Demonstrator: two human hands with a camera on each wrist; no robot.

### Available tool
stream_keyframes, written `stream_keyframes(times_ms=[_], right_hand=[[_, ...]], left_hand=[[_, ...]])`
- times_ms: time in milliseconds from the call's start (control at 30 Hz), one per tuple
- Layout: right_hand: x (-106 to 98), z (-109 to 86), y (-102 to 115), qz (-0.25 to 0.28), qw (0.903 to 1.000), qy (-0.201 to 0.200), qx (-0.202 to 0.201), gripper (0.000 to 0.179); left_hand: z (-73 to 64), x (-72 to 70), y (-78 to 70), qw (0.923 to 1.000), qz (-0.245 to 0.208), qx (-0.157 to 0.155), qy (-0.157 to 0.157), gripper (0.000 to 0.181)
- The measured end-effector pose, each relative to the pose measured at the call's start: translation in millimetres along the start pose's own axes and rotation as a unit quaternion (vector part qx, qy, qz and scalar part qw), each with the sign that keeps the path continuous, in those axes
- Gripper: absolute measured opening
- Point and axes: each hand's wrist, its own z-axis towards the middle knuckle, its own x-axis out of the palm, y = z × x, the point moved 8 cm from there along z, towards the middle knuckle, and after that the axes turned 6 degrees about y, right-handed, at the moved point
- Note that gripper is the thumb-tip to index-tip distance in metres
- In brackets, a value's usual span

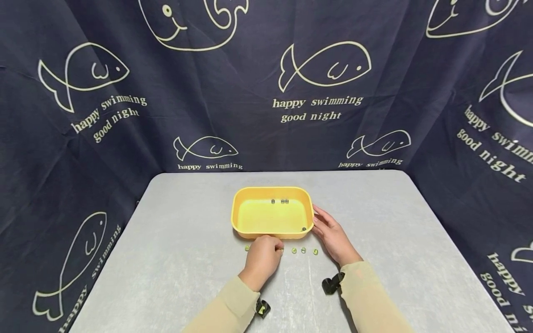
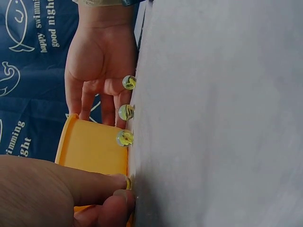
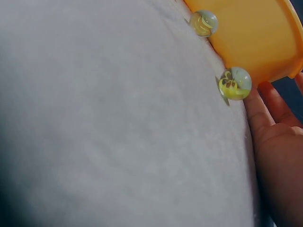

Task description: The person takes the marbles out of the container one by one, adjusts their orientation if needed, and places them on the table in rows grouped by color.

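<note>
A yellow rectangular tub (image 1: pixel 272 236) stands on the table. My left hand (image 1: pixel 263 255) is in front of it, thumb and forefinger pinching a clear marble (image 2: pixel 128 182) with a yellow swirl, low at the tabletop. Right of that hand, three similar marbles lie in a row: one nearest (image 1: pixel 294 250), a middle one (image 1: pixel 303 250) and an end one (image 1: pixel 315 252). Another greenish marble (image 1: pixel 247 248) shows on the left hand's other side. My right hand (image 1: pixel 333 236) rests against the tub's right wall, fingers extended along it.
Inside the tub, a few dark marbles lie along the back wall, including a separate one (image 1: pixel 273 201), and another dark marble (image 1: pixel 304 229) sits in the front right corner. The grey table (image 1: pixel 179 240) is bordered by navy fish-print curtains (image 1: pixel 258 138).
</note>
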Motion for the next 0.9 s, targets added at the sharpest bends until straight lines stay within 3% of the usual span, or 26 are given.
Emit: stream_keyframes(times_ms=[300, 533, 733, 900], right_hand=[[0.4, -1.2, 2.0, 0.006, 1.0000, 0.001, -0.005, 0.053], [1.0, -1.6, 1.7, 0.002, 1.0000, 0.002, -0.007, 0.053], [1.2, -2.3, 3.1, 0.007, 1.0000, 0.001, -0.006, 0.053], [1.4, -3.2, 4.7, 0.014, 0.9999, 0.002, -0.006, 0.053]], left_hand=[[-0.7, 0.8, -0.8, 0.9999, 0.011, 0.005, -0.002, 0.013], [-5.2, -3.2, -0.7, 0.9995, -0.031, 0.003, -0.005, 0.014], [-8.8, -20.5, -11.4, 0.9941, -0.102, 0.030, -0.021, 0.011], [-1.7, -42.8, -20.4, 0.9895, -0.133, 0.048, -0.027, 0.006]])
